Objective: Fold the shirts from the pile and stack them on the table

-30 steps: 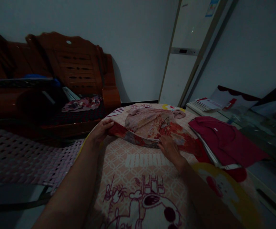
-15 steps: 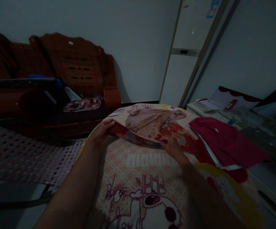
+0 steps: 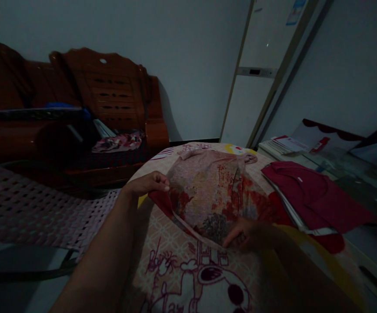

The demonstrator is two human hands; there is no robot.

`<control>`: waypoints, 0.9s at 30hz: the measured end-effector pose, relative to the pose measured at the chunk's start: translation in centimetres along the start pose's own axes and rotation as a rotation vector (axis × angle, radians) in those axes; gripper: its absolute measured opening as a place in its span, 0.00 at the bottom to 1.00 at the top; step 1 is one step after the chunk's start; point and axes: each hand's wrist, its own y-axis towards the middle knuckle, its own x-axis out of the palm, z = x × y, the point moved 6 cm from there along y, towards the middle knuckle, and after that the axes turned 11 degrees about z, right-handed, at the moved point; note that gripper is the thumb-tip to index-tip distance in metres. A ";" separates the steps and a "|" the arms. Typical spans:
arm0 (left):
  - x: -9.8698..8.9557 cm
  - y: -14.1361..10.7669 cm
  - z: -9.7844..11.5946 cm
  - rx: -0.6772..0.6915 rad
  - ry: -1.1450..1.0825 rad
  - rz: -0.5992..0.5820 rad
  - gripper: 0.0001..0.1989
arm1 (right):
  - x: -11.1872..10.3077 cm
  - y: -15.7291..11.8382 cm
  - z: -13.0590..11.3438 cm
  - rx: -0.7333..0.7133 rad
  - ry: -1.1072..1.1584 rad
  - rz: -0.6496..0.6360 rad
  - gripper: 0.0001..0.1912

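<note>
A thin patterned shirt (image 3: 204, 187), pinkish beige with red and grey patches, lies spread over a bed-like surface with a printed cloth (image 3: 175, 269). At the shirt's left corner, my left hand (image 3: 154, 182) pinches the hem between thumb and fingers, and the red edge folds over beneath it. Nearer to me, my right hand (image 3: 247, 234) is closed at the hem's right part, its index finger along the edge. Its fingertips are dim and partly hidden. The sleeves lie toward the far side.
A folded crimson garment (image 3: 308, 191) lies on the right, over something white. Behind it are papers (image 3: 286, 143) on a cabinet. A carved wooden sofa (image 3: 106, 95) and a woven chair (image 3: 45, 217) stand left. A tall white cabinet-like unit (image 3: 256, 104) stands at the back.
The shirt's hem has been drawn nearer to me and the cloth spread flatter. My right hand has moved down toward me; my left hand has shifted slightly right and nearer.
</note>
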 end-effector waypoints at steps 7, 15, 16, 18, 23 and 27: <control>0.9 -0.2 -0.2 -0.036 0.123 -0.106 0.09 | 2.4 -0.3 -0.1 -0.019 0.027 -0.123 0.22; 1.8 -0.6 0.9 -0.017 0.135 -0.136 0.09 | 4.0 -0.4 0.6 -0.033 0.069 -0.295 0.21; 2.0 -0.7 1.1 -0.015 0.135 -0.145 0.09 | 4.3 -0.4 0.7 -0.024 0.074 -0.299 0.21; 2.2 -1.0 1.3 -0.030 0.135 -0.178 0.09 | 4.7 -0.4 0.8 0.013 0.085 -0.328 0.21; 0.8 -1.1 0.5 -0.028 0.050 -0.157 0.17 | 4.9 -0.4 0.9 0.150 0.120 -0.360 0.15; -2.3 0.3 -0.9 0.087 -0.102 0.210 0.17 | 3.7 0.6 -0.2 0.175 0.136 -0.185 0.14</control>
